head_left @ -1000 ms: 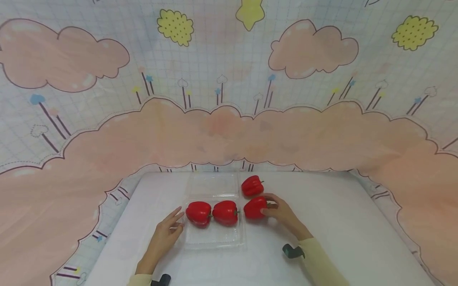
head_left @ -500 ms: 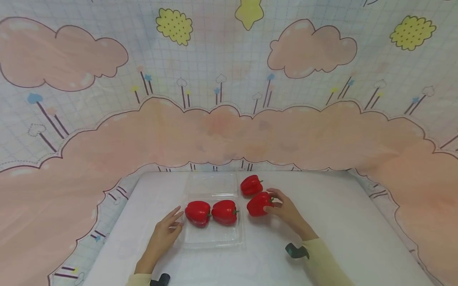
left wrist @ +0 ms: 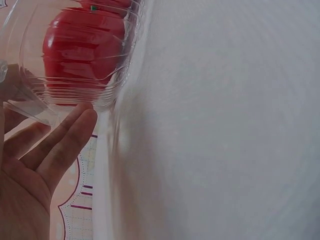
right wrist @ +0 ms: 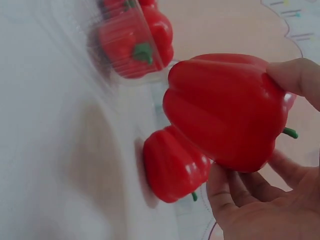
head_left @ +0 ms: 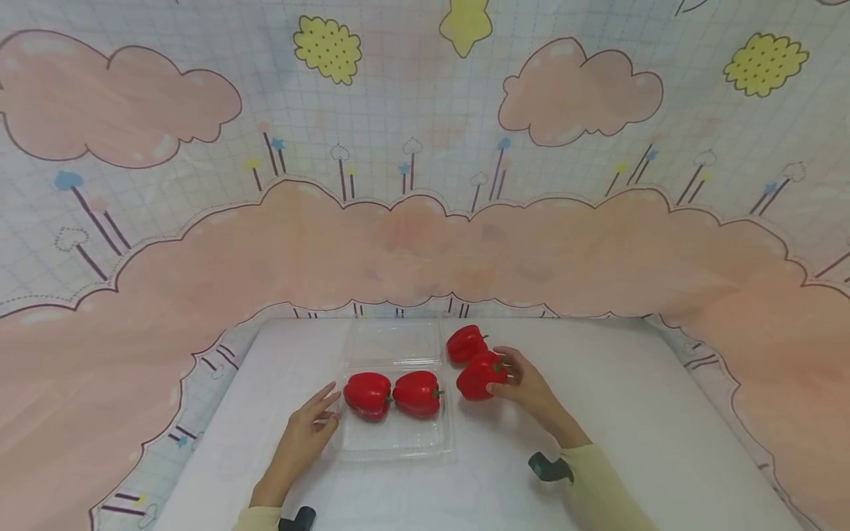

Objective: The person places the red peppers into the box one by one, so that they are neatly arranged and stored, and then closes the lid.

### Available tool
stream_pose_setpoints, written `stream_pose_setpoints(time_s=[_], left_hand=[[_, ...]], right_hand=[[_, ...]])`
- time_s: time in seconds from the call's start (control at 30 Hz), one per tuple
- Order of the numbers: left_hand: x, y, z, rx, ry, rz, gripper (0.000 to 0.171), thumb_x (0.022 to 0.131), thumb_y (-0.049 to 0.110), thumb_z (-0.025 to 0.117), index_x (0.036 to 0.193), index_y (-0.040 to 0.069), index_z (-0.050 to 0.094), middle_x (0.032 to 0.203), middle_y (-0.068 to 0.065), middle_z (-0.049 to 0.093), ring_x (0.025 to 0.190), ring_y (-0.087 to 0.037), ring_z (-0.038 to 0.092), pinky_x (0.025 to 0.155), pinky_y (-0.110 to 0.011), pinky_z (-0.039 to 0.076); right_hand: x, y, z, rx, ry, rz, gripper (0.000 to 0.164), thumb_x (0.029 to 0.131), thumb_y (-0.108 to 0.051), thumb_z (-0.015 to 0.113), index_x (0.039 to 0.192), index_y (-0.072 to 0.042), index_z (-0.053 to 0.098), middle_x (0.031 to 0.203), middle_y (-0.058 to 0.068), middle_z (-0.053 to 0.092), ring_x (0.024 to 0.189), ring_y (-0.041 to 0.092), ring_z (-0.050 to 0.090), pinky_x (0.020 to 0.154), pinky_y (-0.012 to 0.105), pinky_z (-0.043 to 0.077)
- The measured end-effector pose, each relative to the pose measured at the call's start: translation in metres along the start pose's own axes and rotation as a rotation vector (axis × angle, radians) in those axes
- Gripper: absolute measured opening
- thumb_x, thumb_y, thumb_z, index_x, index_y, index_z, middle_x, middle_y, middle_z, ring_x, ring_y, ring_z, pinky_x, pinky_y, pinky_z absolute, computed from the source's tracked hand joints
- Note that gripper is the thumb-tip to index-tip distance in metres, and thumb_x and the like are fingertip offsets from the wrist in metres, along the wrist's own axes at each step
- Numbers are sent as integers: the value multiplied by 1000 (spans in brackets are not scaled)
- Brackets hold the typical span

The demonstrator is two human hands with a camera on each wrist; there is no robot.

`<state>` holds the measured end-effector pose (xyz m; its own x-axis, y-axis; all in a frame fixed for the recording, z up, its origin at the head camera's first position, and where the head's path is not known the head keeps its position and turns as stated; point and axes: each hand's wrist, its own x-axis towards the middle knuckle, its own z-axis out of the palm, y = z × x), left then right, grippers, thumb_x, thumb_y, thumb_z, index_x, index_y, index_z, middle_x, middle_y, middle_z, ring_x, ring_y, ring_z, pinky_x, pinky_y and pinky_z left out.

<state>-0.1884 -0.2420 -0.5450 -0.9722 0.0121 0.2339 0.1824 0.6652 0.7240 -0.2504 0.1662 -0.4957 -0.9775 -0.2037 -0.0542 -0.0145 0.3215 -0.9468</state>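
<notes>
Between thumb and fingers my right hand (head_left: 529,383) grips a red bell pepper (right wrist: 225,110), raised off the table with its green stem toward the palm. Just behind it another red bell pepper (head_left: 466,344) lies on the table. Two more red bell peppers, a left one (head_left: 367,396) and a right one (head_left: 417,394), sit side by side in the clear plastic clamshell box (head_left: 392,445). At the box's left side is my left hand (head_left: 307,431), its fingers extended; in the left wrist view the fingertips (left wrist: 87,117) touch the box wall.
The box's transparent lid (head_left: 395,344) lies folded back behind it. Everything stands on a white table (head_left: 598,413), with a printed cloud-pattern cloth (head_left: 425,251) hanging behind. Dark camera mounts show near both wrists.
My right hand has lifted the bell pepper and drawn it slightly back and to the right, away from the box, turning its stem upward. My left hand has stayed in place.
</notes>
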Motion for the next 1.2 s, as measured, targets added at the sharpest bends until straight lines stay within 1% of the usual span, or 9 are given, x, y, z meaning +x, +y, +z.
stream_pose_setpoints(time_s=[0.13, 0.3, 0.5, 0.6, 0.7, 0.83, 0.97, 1.1, 1.2], left_hand=[[0, 0, 0, -2, 2, 2, 44, 88, 6, 67, 132, 6, 62, 149, -9, 50, 98, -25, 72, 82, -32, 61], [1, 0, 0, 0, -4, -1, 44, 89, 6, 66, 133, 7, 61, 149, -9, 50, 99, -25, 72, 82, -32, 61], [1, 0, -1, -3, 1, 1, 44, 89, 6, 66, 132, 6, 62, 149, -9, 50, 99, -25, 72, 82, -31, 62], [1, 0, -1, -5, 3, 0, 44, 89, 5, 66, 132, 6, 62, 149, -9, 50, 99, -25, 72, 82, -31, 62], [1, 0, -1, -1, 2, -4, 44, 89, 5, 66, 132, 6, 62, 149, -9, 50, 99, -25, 72, 82, -31, 62], [1, 0, 0, 3, 2, -7, 44, 89, 5, 66, 132, 7, 62, 149, -9, 50, 99, -25, 72, 82, -31, 62], [1, 0, 0, 0, 1, -9, 44, 89, 5, 66, 132, 6, 61, 149, -9, 50, 99, -25, 72, 82, -31, 62], [0, 0, 0, -3, 2, -11, 44, 89, 6, 66, 133, 6, 61, 149, -10, 50, 99, -26, 71, 82, -31, 61], [0, 0, 0, -9, 6, -8, 44, 89, 6, 65, 133, 6, 61, 149, -10, 50, 99, -26, 71, 82, -31, 62]], right_hand=[[0, -3, 3, -13, 18, -6, 83, 76, -23, 84, 145, -15, 40, 149, 11, 46, 134, 34, 47, 102, 43, 54], [-1, -5, 6, 3, 20, -16, 82, 74, -22, 85, 144, -18, 42, 146, 8, 48, 130, 32, 50, 96, 40, 57], [-4, -13, 7, 35, -21, -64, 79, 78, -16, 80, 145, -18, 39, 148, 10, 45, 132, 36, 46, 94, 42, 58], [-5, -19, 8, 42, -28, -76, 79, 79, -15, 79, 146, -17, 38, 150, 11, 42, 135, 37, 43, 95, 43, 58], [-6, -26, 11, 74, -22, -77, 80, 79, -15, 80, 146, -16, 37, 150, 11, 41, 137, 36, 41, 98, 43, 56], [-7, -31, 14, 93, -8, -81, 80, 78, -17, 82, 144, -13, 37, 149, 11, 43, 136, 34, 42, 101, 42, 55], [-6, -32, 17, 82, 3, -97, 78, 77, -17, 82, 142, -13, 40, 148, 11, 45, 136, 34, 43, 100, 42, 55], [-5, -34, 18, 71, -10, -117, 73, 78, -15, 80, 140, -14, 43, 146, 13, 47, 134, 35, 44, 97, 42, 57], [-5, -37, 19, 73, -18, -115, 71, 78, -15, 80, 139, -14, 43, 145, 13, 48, 132, 35, 46, 95, 41, 58]])
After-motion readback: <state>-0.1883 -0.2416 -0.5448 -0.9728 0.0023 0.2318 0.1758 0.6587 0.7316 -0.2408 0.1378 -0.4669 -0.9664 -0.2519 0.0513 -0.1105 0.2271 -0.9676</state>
